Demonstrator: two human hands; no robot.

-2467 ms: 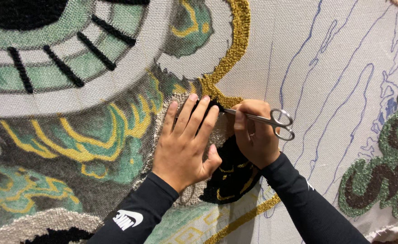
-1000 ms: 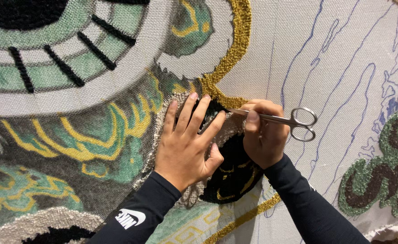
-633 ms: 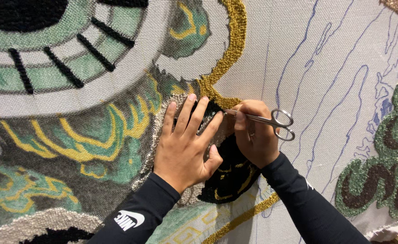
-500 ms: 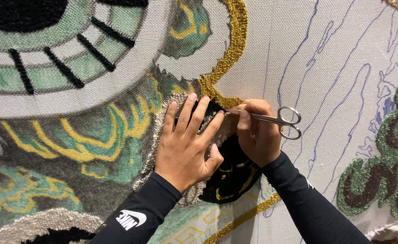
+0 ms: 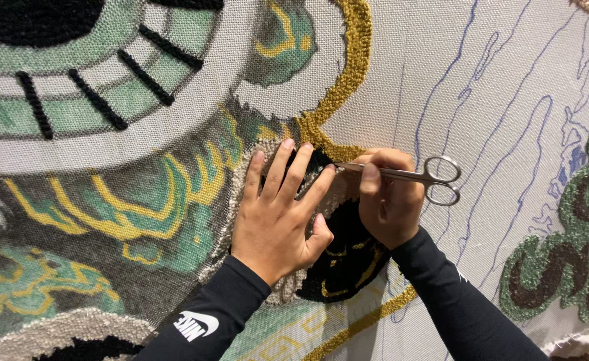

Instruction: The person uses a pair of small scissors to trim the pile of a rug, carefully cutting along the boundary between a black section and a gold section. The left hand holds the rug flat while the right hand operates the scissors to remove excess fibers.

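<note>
My left hand point(image 5: 279, 214) lies flat with fingers spread on a tufted rug canvas point(image 5: 401, 80), pressing on the pile beside a black yarn patch point(image 5: 348, 257). My right hand point(image 5: 388, 200) grips small silver scissors point(image 5: 408, 176) by the blades' shank, handles pointing right, tips pointing left toward my left fingertips at the edge of a gold yarn line point(image 5: 344, 80). Both arms wear black sleeves.
The canvas fills the view. Green, yellow, black and white tufted areas point(image 5: 107, 134) cover the left. Bare cloth with blue drawn outlines point(image 5: 495, 100) lies to the right, with a green and dark tufted shape point(image 5: 575, 247) at the right edge.
The scissors have shifted slightly back and forth in my right hand and their handles now sit a little farther right. My left hand has stayed pressed in place.
</note>
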